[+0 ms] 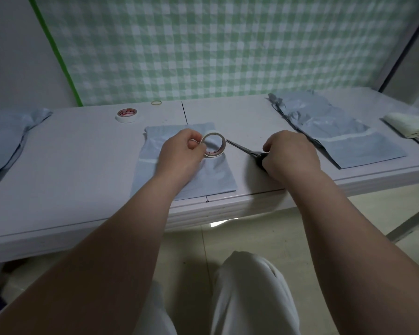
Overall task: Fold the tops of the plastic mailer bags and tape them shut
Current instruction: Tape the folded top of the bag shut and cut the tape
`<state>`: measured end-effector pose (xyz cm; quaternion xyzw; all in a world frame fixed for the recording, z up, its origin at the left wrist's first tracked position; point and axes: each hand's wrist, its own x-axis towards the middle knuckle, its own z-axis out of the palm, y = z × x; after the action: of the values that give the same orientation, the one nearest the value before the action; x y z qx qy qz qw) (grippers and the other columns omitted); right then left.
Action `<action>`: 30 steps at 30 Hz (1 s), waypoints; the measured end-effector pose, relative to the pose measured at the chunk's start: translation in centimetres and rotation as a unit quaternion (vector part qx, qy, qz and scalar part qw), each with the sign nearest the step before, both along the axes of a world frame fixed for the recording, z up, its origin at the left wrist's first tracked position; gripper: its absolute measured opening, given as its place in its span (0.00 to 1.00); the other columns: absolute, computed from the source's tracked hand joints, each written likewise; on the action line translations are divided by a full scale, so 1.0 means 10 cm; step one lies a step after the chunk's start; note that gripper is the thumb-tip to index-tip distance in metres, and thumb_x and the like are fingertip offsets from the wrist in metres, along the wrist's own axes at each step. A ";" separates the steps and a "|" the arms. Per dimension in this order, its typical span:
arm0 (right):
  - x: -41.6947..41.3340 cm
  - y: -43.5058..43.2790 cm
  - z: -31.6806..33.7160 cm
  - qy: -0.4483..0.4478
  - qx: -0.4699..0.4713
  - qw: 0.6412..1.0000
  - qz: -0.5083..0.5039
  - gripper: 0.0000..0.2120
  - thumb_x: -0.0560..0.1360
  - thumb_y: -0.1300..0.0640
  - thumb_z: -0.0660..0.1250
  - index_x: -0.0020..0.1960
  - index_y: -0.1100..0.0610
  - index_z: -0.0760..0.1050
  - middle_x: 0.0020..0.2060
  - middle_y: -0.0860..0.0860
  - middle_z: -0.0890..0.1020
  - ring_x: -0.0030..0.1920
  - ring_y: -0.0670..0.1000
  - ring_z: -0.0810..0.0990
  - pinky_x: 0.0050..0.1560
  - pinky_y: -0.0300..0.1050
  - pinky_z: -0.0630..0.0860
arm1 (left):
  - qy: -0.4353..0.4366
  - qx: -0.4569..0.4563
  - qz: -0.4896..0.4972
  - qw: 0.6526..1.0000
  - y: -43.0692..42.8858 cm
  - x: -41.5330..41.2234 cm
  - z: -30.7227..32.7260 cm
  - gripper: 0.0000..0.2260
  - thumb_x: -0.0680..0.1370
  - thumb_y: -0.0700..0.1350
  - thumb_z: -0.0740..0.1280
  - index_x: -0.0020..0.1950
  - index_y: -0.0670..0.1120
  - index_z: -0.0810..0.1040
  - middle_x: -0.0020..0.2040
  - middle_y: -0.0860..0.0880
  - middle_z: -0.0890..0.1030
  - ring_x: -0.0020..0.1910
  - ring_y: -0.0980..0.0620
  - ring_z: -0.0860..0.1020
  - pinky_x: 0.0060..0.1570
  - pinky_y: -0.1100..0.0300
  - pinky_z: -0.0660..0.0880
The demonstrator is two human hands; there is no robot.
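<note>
At the far left lies a slack heap of grey mailers [5, 141], and a spare tape roll [127, 115] sits flat on the white table [82, 165], its red print too blurred to read. My left hand [179, 153] pinches a thin, pale ring of tape [213, 147] upright over the smooth grey mailer bag [213, 180] lying flat beneath it. My right hand [290, 153] grips dark scissors [244, 149], their tips just beside the ring, with crumpled taped mailers [324, 124] further right.
</note>
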<state>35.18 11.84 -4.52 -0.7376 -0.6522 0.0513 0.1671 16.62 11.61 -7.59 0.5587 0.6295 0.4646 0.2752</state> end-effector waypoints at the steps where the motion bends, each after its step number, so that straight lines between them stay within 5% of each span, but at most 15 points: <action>1: -0.01 -0.01 0.02 0.035 0.023 0.999 0.004 0.17 0.71 0.62 0.63 0.58 0.52 0.78 0.56 0.52 0.80 0.58 0.56 0.76 0.49 0.41 0.69 | 0.002 0.006 -0.008 1.000 0.00 0.00 -0.01 0.08 0.75 0.42 0.66 0.41 0.54 0.75 0.39 0.50 0.80 0.40 0.49 0.79 0.44 0.55 0.74; 6: -0.30 0.04 0.02 0.198 0.056 0.971 0.124 0.20 0.73 0.53 0.68 0.65 0.47 0.74 0.50 0.47 0.81 0.54 0.46 0.76 0.51 0.36 0.66 | 0.029 0.027 -0.030 0.999 0.01 0.00 -0.02 0.05 0.76 0.42 0.67 0.49 0.52 0.77 0.42 0.54 0.81 0.43 0.55 0.79 0.49 0.61 0.75; 10: -0.44 0.16 -0.09 0.136 0.066 0.982 0.108 0.11 0.75 0.52 0.64 0.56 0.49 0.79 0.51 0.50 0.82 0.55 0.54 0.77 0.53 0.45 0.72 | 0.073 0.007 -0.033 0.997 0.01 0.02 -0.03 0.09 0.73 0.39 0.68 0.50 0.51 0.77 0.44 0.53 0.82 0.44 0.55 0.80 0.47 0.63 0.74; 14: -0.40 0.21 -0.11 0.033 0.089 0.994 0.056 0.12 0.78 0.51 0.59 0.51 0.54 0.79 0.49 0.54 0.82 0.54 0.59 0.76 0.48 0.47 0.65 | 0.205 0.007 -0.020 0.978 0.04 0.05 -0.05 0.08 0.74 0.39 0.66 0.41 0.53 0.78 0.42 0.54 0.78 0.45 0.52 0.77 0.44 0.63 0.68; 19: -0.36 0.20 -0.21 0.003 0.074 0.997 0.022 0.12 0.79 0.51 0.57 0.47 0.54 0.77 0.48 0.54 0.81 0.56 0.58 0.73 0.48 0.48 0.60 | 0.266 0.008 -0.067 0.962 0.04 0.07 -0.06 0.13 0.80 0.40 0.62 0.58 0.51 0.82 0.52 0.48 0.76 0.54 0.48 0.75 0.52 0.61 0.68; 30: -0.31 0.22 -0.18 -0.036 0.106 0.994 -0.004 0.13 0.79 0.51 0.58 0.52 0.53 0.79 0.49 0.54 0.81 0.58 0.57 0.71 0.51 0.49 0.61 | 0.304 0.011 -0.076 0.950 0.06 0.09 -0.08 0.15 0.80 0.38 0.60 0.59 0.50 0.82 0.54 0.46 0.79 0.54 0.45 0.76 0.52 0.57 0.71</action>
<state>32.10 14.04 -6.34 -0.7196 -0.6568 -0.0456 0.2206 17.53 12.18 -8.35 0.7223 0.6340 0.2577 0.0993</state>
